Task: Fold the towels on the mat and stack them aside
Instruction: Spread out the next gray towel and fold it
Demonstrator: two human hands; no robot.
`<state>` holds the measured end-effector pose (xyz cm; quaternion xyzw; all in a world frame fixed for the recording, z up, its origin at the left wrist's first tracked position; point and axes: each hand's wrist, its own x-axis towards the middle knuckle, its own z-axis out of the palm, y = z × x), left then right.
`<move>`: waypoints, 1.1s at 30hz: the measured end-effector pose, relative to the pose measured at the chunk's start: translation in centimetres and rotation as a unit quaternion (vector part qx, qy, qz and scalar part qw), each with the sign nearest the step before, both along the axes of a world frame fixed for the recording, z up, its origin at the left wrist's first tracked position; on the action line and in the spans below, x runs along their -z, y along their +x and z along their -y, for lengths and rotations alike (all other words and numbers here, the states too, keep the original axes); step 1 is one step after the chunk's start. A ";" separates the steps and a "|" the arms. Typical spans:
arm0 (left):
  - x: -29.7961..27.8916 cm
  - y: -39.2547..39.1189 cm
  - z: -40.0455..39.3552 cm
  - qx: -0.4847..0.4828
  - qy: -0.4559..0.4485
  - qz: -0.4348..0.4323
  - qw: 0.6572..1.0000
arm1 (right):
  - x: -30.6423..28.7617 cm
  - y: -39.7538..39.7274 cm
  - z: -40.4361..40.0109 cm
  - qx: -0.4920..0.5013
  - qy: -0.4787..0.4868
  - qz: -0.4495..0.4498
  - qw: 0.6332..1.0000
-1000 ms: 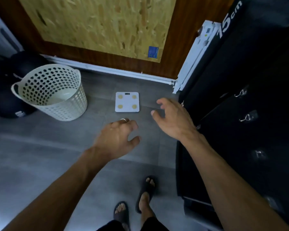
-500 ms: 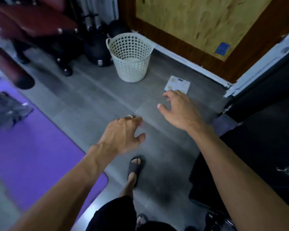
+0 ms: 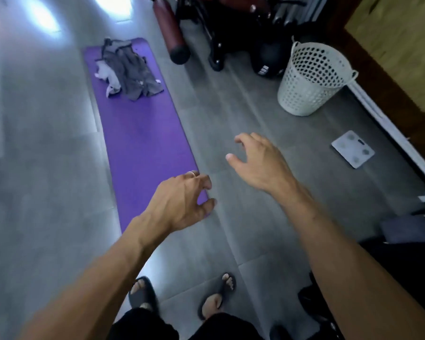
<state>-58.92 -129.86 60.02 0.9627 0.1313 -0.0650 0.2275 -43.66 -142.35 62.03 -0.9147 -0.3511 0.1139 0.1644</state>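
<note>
A long purple mat (image 3: 142, 141) lies on the grey floor, running away from me. A crumpled heap of grey and white towels (image 3: 127, 69) sits on its far end. My left hand (image 3: 182, 201) hovers over the mat's near corner, fingers loosely curled, a ring on one finger, holding nothing. Over the bare floor to the right of the mat, my right hand (image 3: 258, 160) is held out with relaxed fingers, also holding nothing. Both hands are far from the towels.
A white perforated laundry basket (image 3: 312, 79) stands at the back right, near dark gym equipment (image 3: 221, 23) with a maroon padded roller (image 3: 172, 33). A white bathroom scale (image 3: 353, 148) lies on the floor by the wall. My sandalled feet (image 3: 182, 295) stand on the grey tiles.
The view has swung left, bringing the whole mat and the towel heap into sight. The basket and scale have shifted to the right. Both hands stay held out and hold nothing.
</note>
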 end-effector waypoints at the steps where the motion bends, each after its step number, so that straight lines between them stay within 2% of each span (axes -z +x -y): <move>1: 0.0 -1.9 -1.9 -0.015 -0.002 0.003 1.000 | 0.0 -1.7 -2.4 -0.015 -0.001 0.001 1.000; 11: 2.2 -21.5 -23.7 -0.113 -0.032 -0.015 0.993 | 3.0 -19.2 -28.8 -0.095 0.002 -0.024 0.995; 17: 1.3 -29.3 -36.4 -0.153 -0.019 -0.033 0.988 | 3.0 -26.6 -43.2 -0.149 -0.006 -0.035 0.988; 24: 0.8 -30.6 -52.5 -0.170 0.014 -0.047 0.984 | 3.7 -27.2 -60.7 -0.182 0.001 -0.024 0.983; 33: 1.2 -25.7 -73.6 -0.167 0.005 -0.058 0.984 | 3.5 -22.4 -81.7 -0.174 -0.008 -0.037 0.984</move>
